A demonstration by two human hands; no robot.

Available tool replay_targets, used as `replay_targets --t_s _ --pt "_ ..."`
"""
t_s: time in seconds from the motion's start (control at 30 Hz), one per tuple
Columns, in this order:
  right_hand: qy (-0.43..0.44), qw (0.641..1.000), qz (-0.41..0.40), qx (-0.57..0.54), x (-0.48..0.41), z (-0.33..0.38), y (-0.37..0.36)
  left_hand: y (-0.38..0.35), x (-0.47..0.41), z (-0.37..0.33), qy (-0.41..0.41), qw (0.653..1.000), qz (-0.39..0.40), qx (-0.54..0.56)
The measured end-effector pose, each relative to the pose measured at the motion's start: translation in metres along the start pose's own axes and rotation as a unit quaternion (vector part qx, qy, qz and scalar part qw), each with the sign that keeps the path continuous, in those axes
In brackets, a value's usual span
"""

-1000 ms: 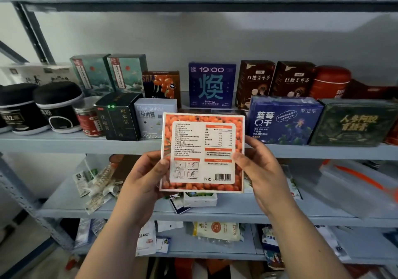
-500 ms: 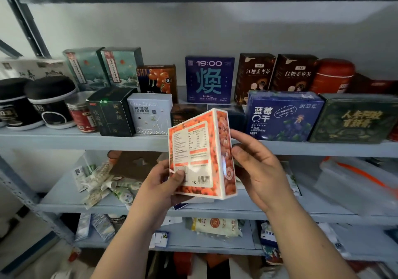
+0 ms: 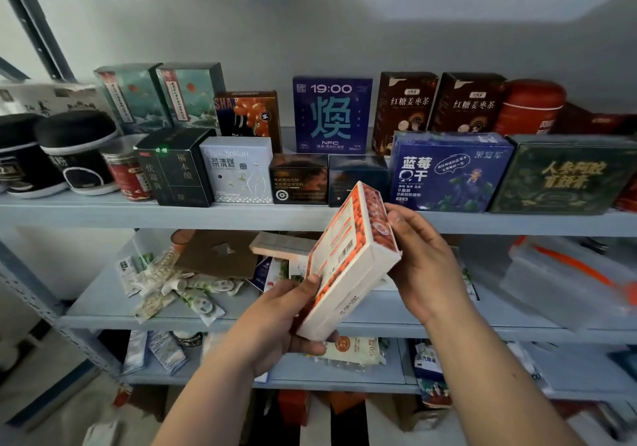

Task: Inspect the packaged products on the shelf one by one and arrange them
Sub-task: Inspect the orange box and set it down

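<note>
I hold an orange-and-white box (image 3: 348,263) tilted in front of the shelf, its white side edge turned toward me and its barcode face to the left. My left hand (image 3: 279,321) grips its lower end, thumb on the printed face. My right hand (image 3: 424,259) holds its upper right edge with the fingers curved round it. Just behind it, on the upper shelf (image 3: 241,216), stand two small dark boxes (image 3: 298,178), a blue blueberry box (image 3: 448,171) and a purple 19:00 box (image 3: 331,114).
The upper shelf also carries black-lidded jars (image 3: 77,151), a white tea box (image 3: 238,170), brown ginger-tea boxes (image 3: 405,108), a red canister (image 3: 529,106) and a green box (image 3: 565,173). The middle shelf holds loose sachets (image 3: 172,287) and a clear plastic bin (image 3: 568,280).
The box has turned further and tipped over, from showing its label face to showing its side edge. My left hand slid down to its lower end; both hands shifted right.
</note>
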State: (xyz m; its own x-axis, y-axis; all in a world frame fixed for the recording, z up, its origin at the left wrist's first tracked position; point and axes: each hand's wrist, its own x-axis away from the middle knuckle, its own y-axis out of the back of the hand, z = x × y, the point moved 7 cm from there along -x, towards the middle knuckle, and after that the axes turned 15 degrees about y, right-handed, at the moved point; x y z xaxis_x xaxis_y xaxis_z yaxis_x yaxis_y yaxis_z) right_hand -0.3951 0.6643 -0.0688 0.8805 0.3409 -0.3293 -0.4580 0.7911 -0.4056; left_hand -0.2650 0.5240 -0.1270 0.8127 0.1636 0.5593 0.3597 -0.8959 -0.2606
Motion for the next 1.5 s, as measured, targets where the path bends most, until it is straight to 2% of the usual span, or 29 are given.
replay_targets --t_s 0.1,0.23,0.4,0.5,0.63,0.7,0.77,0.9,0.93,1.1,1.2,1.3,1.37,1.5 --pt "-0.011 0.999 0.0 0.051 0.001 -0.006 0.004 -0.009 0.001 0.008 0.028 0.999 0.029 0.025" --pt "-0.042 0.987 0.058 0.143 0.011 -0.018 0.001 -0.025 0.006 0.023 0.098 0.986 0.114 0.074" --pt "-0.054 0.981 0.078 0.17 0.016 -0.012 0.003 -0.016 0.009 0.027 0.107 0.982 0.157 0.019" --pt "-0.052 0.968 0.083 0.231 0.018 -0.005 0.006 0.009 0.009 0.011 0.049 0.992 0.102 0.048" --pt "-0.028 0.928 0.13 0.348 0.023 0.008 -0.007 0.056 0.018 -0.024 -0.12 0.989 0.029 0.079" --pt "-0.026 0.896 0.172 0.408 0.029 0.009 -0.019 0.072 0.03 -0.035 -0.181 0.982 -0.047 -0.003" --pt "-0.019 0.868 0.209 0.449 0.038 0.009 -0.035 0.077 0.04 -0.04 -0.208 0.964 -0.102 -0.129" --pt "0.056 0.83 0.228 0.506 0.05 0.008 -0.06 0.072 0.048 -0.04 -0.198 0.889 -0.159 -0.381" --pt "0.069 0.821 0.23 0.518 0.052 0.007 -0.063 0.071 0.051 -0.04 -0.205 0.881 -0.169 -0.391" --pt "0.109 0.778 0.267 0.558 0.055 0.021 -0.079 0.08 0.061 -0.045 -0.234 0.896 -0.191 -0.325" --pt "0.14 0.736 0.284 0.598 0.052 0.036 -0.087 0.083 0.069 -0.056 -0.259 0.89 -0.209 -0.311" --pt "0.177 0.713 0.288 0.614 0.052 0.051 -0.094 0.078 0.078 -0.065 -0.292 0.887 -0.205 -0.293" --pt "0.214 0.706 0.282 0.613 0.051 0.062 -0.097 0.072 0.084 -0.071 -0.326 0.874 -0.214 -0.29" --pt "0.328 0.667 0.254 0.618 0.038 0.094 -0.108 0.06 0.09 -0.089 -0.371 0.81 -0.256 -0.375"
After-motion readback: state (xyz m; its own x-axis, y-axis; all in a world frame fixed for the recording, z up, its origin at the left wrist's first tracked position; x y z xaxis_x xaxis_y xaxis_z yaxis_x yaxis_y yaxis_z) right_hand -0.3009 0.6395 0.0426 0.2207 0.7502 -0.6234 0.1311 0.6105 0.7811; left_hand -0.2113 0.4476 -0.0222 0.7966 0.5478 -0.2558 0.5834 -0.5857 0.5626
